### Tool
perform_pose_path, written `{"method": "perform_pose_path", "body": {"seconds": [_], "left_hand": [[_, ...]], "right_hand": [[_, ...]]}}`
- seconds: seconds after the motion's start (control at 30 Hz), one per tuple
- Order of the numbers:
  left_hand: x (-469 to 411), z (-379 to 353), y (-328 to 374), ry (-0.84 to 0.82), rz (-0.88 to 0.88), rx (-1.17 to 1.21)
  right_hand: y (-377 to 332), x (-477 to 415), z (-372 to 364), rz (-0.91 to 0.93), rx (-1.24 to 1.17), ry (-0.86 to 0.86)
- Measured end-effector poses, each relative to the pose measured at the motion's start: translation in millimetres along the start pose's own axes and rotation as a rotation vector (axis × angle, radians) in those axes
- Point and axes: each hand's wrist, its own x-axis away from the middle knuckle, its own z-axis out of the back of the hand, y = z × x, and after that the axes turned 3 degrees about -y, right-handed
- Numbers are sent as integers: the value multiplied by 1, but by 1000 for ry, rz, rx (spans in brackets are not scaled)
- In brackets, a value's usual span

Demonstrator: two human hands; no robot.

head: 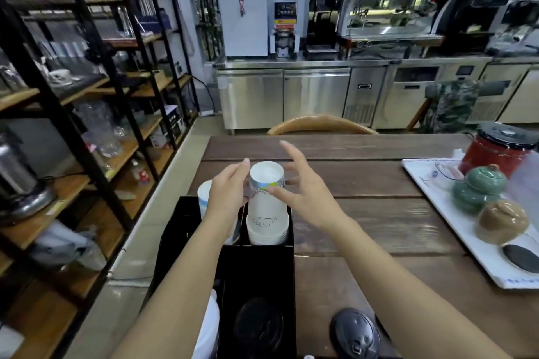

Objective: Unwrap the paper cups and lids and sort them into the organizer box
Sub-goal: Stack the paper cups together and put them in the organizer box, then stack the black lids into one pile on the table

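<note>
**Cup stack upright in the far-right slot, flanked by both hands**

The left hand is seen flat and open, fingers straight, pressed against the left side of the cup stack near its top. The right hand is spread open, nothing gripped; its thumb tip is laid against the right side of the stack just under the printed band, while its fingers are fanned up and away toward the far side. The stack is thus found between the two hands, right of the left palm and left of the right palm, touched on both sides but not clasped.

The stack is stood upside down, its long axis vertical, its lower end seated in the far-right compartment of the black box at the table's near-left corner. A second stack is partly hidden behind the left wrist, in the compartment to the left. A black lid is seen in the near-right compartment, and another lid lies on the table just right of the box.

Neither hand is judged nearer; a release or a straight downward press along the vertical axis seems called for.
</note>
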Motion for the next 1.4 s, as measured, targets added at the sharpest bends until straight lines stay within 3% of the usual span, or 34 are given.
{"method": "perform_pose_path", "body": {"seconds": [0.1,0.3,0.37,0.5,0.6,0.67,0.73,0.87,0.97,1.1,1.23,1.4], "left_hand": [[-1,-1,-9,-37,-33,-64],[-7,0,-11,-31,-25,-184],[-5,-3,-19,59,-80,-290],[27,-18,-45,313,-512,-479],[54,-47,-75,132,-772,-526],[73,-71,-94,-174,-663,-540],[91,-93,-117,-412,-388,-599],[109,-117,-172,-615,206,-814],[116,-123,-191,-579,443,-890],[120,-137,-193,-437,520,-819],[111,-147,-197,-226,659,-443],[111,-168,-162,-148,682,-54]], "right_hand": [[8,-3,-8,19,221,-47],[6,1,-10,-28,291,-52],[10,13,-8,13,282,-8],[49,62,-5,-253,200,141],[86,105,-6,-473,273,97],[102,133,-8,-579,284,54],[113,159,-12,-685,294,-18],[124,197,-17,-883,253,-140],[128,207,-19,-902,162,-156],[131,208,-26,-872,34,-65],[142,210,-19,-826,49,89],[157,199,33,-682,-21,248]]}}
